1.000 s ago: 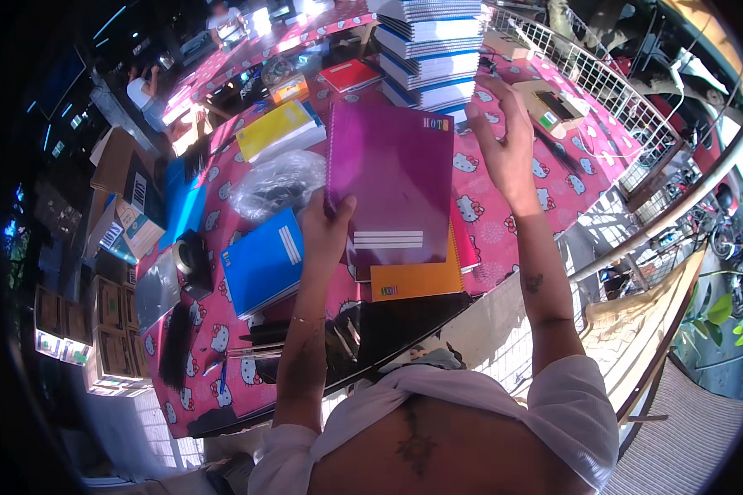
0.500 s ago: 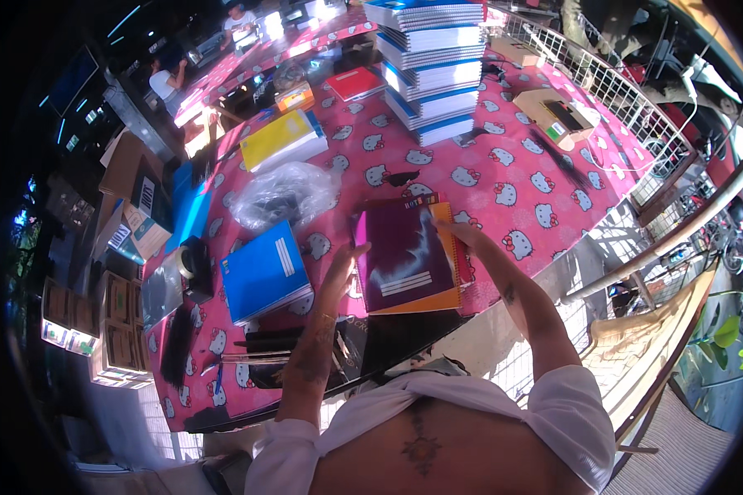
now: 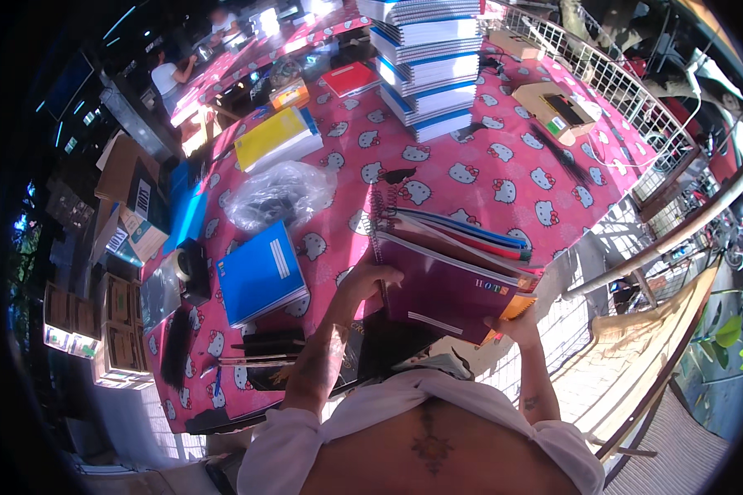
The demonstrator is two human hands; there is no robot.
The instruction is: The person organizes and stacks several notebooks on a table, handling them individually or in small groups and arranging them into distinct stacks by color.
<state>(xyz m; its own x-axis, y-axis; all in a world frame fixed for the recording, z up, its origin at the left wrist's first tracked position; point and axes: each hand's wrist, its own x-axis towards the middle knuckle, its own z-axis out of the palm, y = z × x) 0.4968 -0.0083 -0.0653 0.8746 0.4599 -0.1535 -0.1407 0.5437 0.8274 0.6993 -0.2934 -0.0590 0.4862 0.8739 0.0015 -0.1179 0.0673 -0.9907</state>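
Observation:
Both my hands hold a stack of spiral notebooks [image 3: 446, 285] with a purple cover on top, tilted over the table's near edge. Blue, red and orange covers show beneath the purple one. Around the coiled edge on the left, my left hand [image 3: 371, 280] is closed, thumb on the purple cover. My right hand [image 3: 516, 323] grips the lower right corner near an orange cover. To the left of the stack lies a blue notebook pile [image 3: 262, 276], and a crumpled clear plastic bag [image 3: 281, 196] sits beyond it.
A tall stack of spiral notebooks [image 3: 429, 74] stands at the far side. Nearby are a yellow-covered stack [image 3: 276, 140], a red notebook [image 3: 351, 79], an open cardboard box [image 3: 553, 111] and a tape dispenser [image 3: 191, 268]. Black wire coils [image 3: 177, 351] lie near left. People are in the background.
The notebook stack has been turned clockwise and tilted, its coils now at my left hand. My right hand has moved down from the upper right side to the lower right corner.

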